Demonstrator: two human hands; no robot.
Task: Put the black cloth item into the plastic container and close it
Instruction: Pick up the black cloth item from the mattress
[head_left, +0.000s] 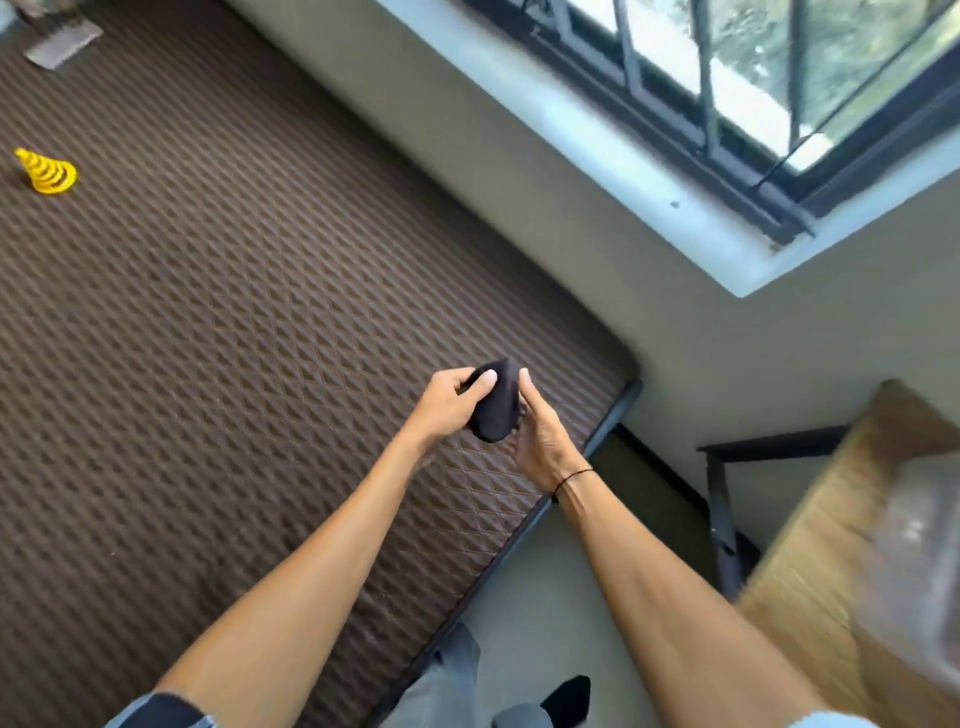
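The black cloth item (496, 402) is bunched into a small dark bundle, held in the air over the corner of a brown quilted mattress (218, 312). My left hand (447, 402) grips its left side, thumb on top. My right hand (537, 441) holds its right side from beneath, a thin black band on the wrist. The clear plastic container (919, 566) shows as a blurred see-through shape at the right edge, resting on a wooden table (831, 561). Whether it stands open I cannot tell.
A yellow ringed cone (47, 171) sits on the mattress at far left. A grey wall and a barred window (727, 78) run along the far side. A black metal frame (722, 499) stands beside the table. My legs and a dark sock (569, 699) show below.
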